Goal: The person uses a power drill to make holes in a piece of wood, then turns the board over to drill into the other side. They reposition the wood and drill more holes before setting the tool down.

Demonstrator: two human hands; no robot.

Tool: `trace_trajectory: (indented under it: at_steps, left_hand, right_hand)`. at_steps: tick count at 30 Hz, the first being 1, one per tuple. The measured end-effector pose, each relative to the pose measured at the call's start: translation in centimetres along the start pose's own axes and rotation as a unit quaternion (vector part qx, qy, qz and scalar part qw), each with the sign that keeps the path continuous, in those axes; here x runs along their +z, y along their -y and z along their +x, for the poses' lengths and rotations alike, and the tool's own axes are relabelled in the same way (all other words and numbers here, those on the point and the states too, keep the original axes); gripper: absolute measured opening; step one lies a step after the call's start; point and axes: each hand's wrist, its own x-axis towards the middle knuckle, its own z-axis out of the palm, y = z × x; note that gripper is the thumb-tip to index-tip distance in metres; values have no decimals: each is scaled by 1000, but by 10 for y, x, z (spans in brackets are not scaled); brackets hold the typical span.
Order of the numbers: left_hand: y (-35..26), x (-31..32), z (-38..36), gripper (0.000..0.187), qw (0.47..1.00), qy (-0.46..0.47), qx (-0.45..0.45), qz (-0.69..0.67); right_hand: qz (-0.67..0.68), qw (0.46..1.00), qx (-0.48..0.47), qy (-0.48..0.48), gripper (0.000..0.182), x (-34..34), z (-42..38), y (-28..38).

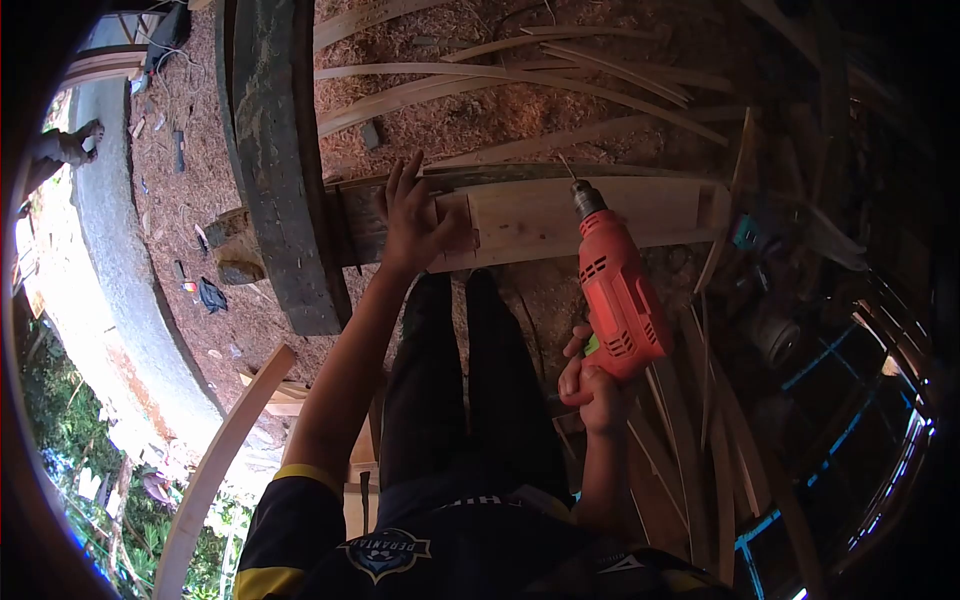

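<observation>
A red power drill point(622, 290) is gripped by its handle in my right hand point(597, 385), the fingers wrapped round it. Its thin bit points up and away, over the far edge of a pale wooden plank point(560, 222). My left hand point(413, 220) has its fingers spread over the plank's left end, near a short pale wood piece point(455, 222). Beneath that end runs a dark weathered board point(358, 220), which meets a thick dark beam point(285, 150) to the left of my hand.
Long thin wooden strips point(520, 75) lie on the shavings-covered ground point(430, 120) ahead. More strips point(700, 430) lean at my right. A curved pale board point(215, 480) rises at lower left. Beyond a concrete edge point(140, 250), part of another person point(65, 148) shows at far left.
</observation>
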Motion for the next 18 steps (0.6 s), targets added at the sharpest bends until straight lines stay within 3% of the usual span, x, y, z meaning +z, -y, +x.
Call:
trace_trajectory:
  at_steps: [6,8,9,11,12,14,18]
  left_hand:
    - [1,-4,-5,43,1000,-13,-2,-27]
    - [-12,-17,-8,60,999,-24,25,-35]
    - [-20,-24,-13,60,999,-25,25,-34]
    - [-38,-34,-24,82,987,8,135,85]
    - [-43,-35,-25,82,987,6,135,85]
    - [-50,-36,-31,103,983,29,104,151]
    - [-34,-21,-28,104,973,1,123,195]
  right_hand:
    - [-21,1000,11,7,51,-11,3,1]
    - [-38,999,11,0,50,-14,1,2]
    - [-37,999,10,1,50,-17,-1,3]
    - [-37,999,8,12,50,-23,-4,6]
    - [-37,999,6,14,50,-24,-5,8]
    - [-43,999,2,7,50,-26,-9,13]
    - [-43,999,-13,10,50,-33,-13,9]
